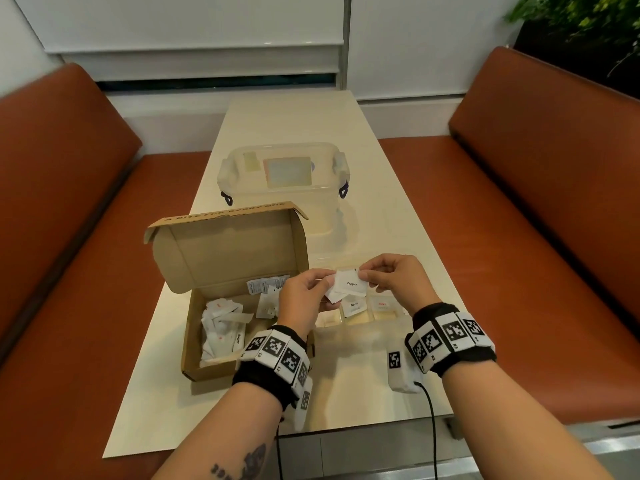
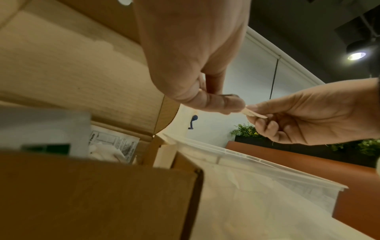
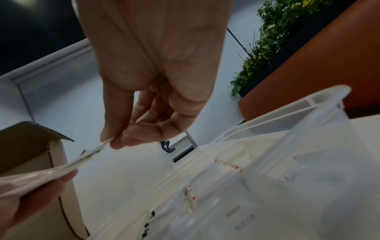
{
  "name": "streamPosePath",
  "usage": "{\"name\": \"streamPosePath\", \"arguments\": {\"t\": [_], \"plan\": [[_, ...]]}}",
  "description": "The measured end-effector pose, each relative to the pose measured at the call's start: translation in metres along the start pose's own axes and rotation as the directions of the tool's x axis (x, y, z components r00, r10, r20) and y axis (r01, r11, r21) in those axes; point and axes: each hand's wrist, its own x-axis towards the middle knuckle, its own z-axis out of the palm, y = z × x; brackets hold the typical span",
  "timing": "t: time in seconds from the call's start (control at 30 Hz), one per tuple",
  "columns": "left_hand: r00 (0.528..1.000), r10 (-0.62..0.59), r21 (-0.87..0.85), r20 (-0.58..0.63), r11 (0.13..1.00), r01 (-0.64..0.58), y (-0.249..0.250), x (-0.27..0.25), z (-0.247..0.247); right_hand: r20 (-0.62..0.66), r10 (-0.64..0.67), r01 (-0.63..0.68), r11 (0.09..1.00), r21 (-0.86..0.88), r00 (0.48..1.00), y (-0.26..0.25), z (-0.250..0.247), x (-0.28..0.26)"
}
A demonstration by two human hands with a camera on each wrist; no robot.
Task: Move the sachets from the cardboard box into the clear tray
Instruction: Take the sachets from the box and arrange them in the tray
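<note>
Here, held up over the clear tray [image 1: 382, 315], just right of the cardboard box [image 1: 207, 362]: a white sachet [image 1: 351, 285] printed "Pepper", with at least one more white sachet tucked under it. Pinched at its left side by the left hand [image 1: 304, 297], thumb and fingers curled round the small stack. Pinched at its upper right corner by the right hand [image 1: 393, 278], between thumb and forefinger, the other fingers loosely curled. Seen edge-on from the left wrist [image 2: 255, 114], thin and flat between the two sets of fingertips; blurred from the right wrist [image 3: 90, 154].

Below, lying in the tray's compartments: another Pepper sachet [image 1: 354, 305] and one with a red label [image 1: 382, 304], too small to read. Left in the box, lid flap upright: a loose heap of white sachets [image 1: 223, 329], one marked "Sugar", and a printed leaflet [image 1: 266, 284] against the back wall.

Farther back on the pale counter [image 1: 287, 123]: a lidded translucent storage tub [image 1: 282, 183] with dark blue clips. Near the front edge, beside the right wrist: a small white block [image 1: 398, 370] bearing a black-and-white marker, with a black cable. On both wrists: black bands with similar markers. To either side: orange-brown bench seats [image 1: 540, 188].
</note>
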Motion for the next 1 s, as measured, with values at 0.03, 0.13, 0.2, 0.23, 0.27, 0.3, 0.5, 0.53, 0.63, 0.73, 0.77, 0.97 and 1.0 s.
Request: {"name": "streamPosePath", "arguments": {"t": [0.03,0.13,0.2,0.23,0.27,0.3,0.5,0.53,0.63,0.73,0.77,0.97,1.0], "plan": [[1.000,0.001,-0.005,-0.006,1.000,-0.001,0.000,0.000,-0.001,-0.017,0.002,-0.001,1.000,0.005,1.000,0.001,0.000,0.001],[0.999,0.012,0.009,-0.049,1.000,-0.011,0.000,0.000,-0.004,-0.082,0.018,-0.016,1.000,0.023,0.996,0.004,-0.003,0.004],[0.997,0.024,0.029,-0.080,0.999,-0.021,0.000,0.000,-0.006,-0.074,0.021,-0.025,0.998,-0.064,0.997,0.008,-0.005,0.007],[0.995,0.034,0.048,-0.088,0.998,-0.030,0.000,0.001,-0.007,-0.051,0.017,-0.025,0.989,-0.149,0.999,0.009,-0.004,0.008],[0.994,0.049,0.072,-0.093,0.997,-0.042,0.000,0.001,-0.009,-0.026,0.013,-0.019,0.970,-0.242,1.000,0.010,-0.003,0.009],[0.993,0.064,0.097,-0.098,0.994,-0.055,-0.001,0.002,-0.010,-0.002,0.008,-0.008,0.945,-0.328,1.000,0.011,-0.002,0.010],[0.988,0.118,0.244,-0.097,0.965,-0.092,-0.005,-0.001,-0.009,0.176,-0.031,0.139,0.748,-0.649,0.984,0.009,0.013,0.014],[0.987,0.125,0.264,-0.096,0.960,-0.095,-0.006,-0.001,-0.009,0.192,-0.009,0.133,0.756,-0.641,0.981,0.009,0.015,0.014],[0.989,0.115,0.282,-0.097,0.956,-0.083,-0.007,-0.001,-0.011,0.213,0.057,0.089,0.781,-0.618,0.975,0.010,0.019,0.016],[0.992,0.084,0.292,-0.096,0.955,-0.053,-0.010,0.000,-0.013,0.244,0.089,0.101,0.738,-0.667,0.966,0.011,0.019,0.018],[0.993,0.074,0.291,-0.095,0.956,-0.043,-0.012,0.000,-0.013,0.250,0.093,0.108,0.721,-0.685,0.964,0.010,0.020,0.018],[0.995,0.050,0.314,-0.092,0.949,-0.019,-0.018,0.003,-0.017,0.231,0.052,0.127,0.707,-0.696,0.972,0.013,0.019,0.018],[0.994,0.047,0.313,-0.095,0.950,-0.015,-0.018,0.004,-0.017,0.229,0.052,0.121,0.725,-0.678,0.972,0.013,0.019,0.017]]}}
